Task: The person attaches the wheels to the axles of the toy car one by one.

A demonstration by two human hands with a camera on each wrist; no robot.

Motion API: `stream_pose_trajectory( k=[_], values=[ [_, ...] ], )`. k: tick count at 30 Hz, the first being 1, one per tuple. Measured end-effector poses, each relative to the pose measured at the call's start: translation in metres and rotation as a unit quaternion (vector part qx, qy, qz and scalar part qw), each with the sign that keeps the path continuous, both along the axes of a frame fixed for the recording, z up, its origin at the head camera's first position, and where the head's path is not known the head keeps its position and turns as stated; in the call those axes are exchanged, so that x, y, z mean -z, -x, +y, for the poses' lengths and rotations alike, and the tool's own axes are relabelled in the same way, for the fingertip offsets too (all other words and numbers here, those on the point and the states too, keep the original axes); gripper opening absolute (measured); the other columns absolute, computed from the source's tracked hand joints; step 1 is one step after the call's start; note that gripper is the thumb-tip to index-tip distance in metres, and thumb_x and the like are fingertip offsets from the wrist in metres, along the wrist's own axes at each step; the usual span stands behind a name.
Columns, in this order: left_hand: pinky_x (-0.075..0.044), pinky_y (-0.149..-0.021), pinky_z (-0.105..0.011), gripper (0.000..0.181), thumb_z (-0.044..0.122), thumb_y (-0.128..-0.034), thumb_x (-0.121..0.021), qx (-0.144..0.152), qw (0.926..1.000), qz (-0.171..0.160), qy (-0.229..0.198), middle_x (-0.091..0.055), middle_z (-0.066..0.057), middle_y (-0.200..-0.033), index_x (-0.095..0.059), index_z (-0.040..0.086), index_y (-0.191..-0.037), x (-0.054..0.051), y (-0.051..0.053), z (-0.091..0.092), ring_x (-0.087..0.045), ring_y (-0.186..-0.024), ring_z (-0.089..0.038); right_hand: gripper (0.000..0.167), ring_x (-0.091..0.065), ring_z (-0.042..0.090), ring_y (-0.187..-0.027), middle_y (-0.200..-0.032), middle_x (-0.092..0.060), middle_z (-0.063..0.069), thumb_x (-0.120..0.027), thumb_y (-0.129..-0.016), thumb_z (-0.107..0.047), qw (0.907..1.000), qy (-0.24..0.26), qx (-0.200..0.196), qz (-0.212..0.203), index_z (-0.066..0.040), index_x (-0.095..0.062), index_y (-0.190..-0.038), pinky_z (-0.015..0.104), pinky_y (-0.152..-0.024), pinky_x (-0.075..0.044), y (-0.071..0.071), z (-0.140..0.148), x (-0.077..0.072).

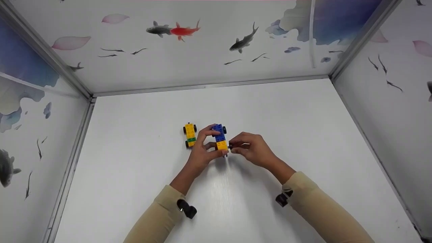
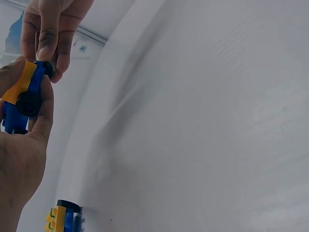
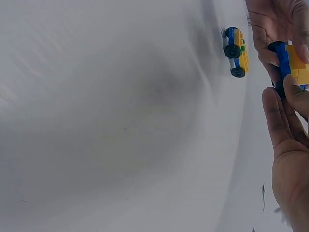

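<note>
My left hand [image 1: 201,152] grips a toy building-block car [image 1: 219,137] with blue and yellow blocks, raised off the table. Its thumb lies by the yellow end and a finger reaches over the blue blocks. At the car's yellow end, my right hand [image 1: 255,149] pinches a small black wheel [image 1: 230,146] between thumb and fingers. In the left wrist view another black wheel [image 2: 29,104] shows on the car's blue base [image 2: 35,82]. In the right wrist view the right thumb presses near the wheel [image 3: 280,89], which the fingers partly hide.
A second block car [image 1: 190,132], yellow with a green strip and black wheels, stands on the white table [image 1: 135,162] just left of my left hand. White panels [image 1: 209,64] printed with fish and petals enclose the table at the back and both sides.
</note>
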State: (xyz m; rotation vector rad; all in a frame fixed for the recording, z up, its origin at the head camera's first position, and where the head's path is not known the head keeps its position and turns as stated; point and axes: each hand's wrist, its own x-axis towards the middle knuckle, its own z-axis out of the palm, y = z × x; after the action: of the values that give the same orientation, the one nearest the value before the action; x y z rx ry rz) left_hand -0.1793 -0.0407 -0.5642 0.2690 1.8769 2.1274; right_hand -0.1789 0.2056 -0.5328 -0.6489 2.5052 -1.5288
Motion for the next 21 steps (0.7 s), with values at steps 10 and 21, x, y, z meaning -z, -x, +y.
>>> stream_pose_trajectory(
  k=[10,21],
  values=[
    [-0.066,-0.101,-0.037,0.061,0.014,-0.0938,-0.09,-0.006,0.9999,0.007,0.013,-0.026,0.009,-0.179,-0.057,0.028,-0.143,-0.0016,-0.0006,0.0014,-0.067,-0.133,-0.038,0.027,-0.079,0.025,-0.104,-0.11,-0.077,0.009,-0.085,-0.094,0.0,0.9999,0.002,0.014,0.009,-0.011,-0.085,-0.119,0.038,-0.098,-0.067,-0.0013,-0.0053,-0.0045],
    [-0.067,-0.101,-0.037,0.059,0.014,-0.0923,-0.092,0.0,0.9993,-0.006,0.036,-0.028,0.01,-0.178,-0.061,0.029,-0.14,-0.0029,-0.0007,0.001,-0.068,-0.133,-0.039,0.025,-0.079,0.021,-0.101,-0.107,-0.075,0.008,-0.085,-0.094,0.002,0.9984,-0.037,0.002,0.043,-0.008,-0.085,-0.117,0.032,-0.095,-0.068,-0.0045,-0.0085,-0.0021]
  ],
)
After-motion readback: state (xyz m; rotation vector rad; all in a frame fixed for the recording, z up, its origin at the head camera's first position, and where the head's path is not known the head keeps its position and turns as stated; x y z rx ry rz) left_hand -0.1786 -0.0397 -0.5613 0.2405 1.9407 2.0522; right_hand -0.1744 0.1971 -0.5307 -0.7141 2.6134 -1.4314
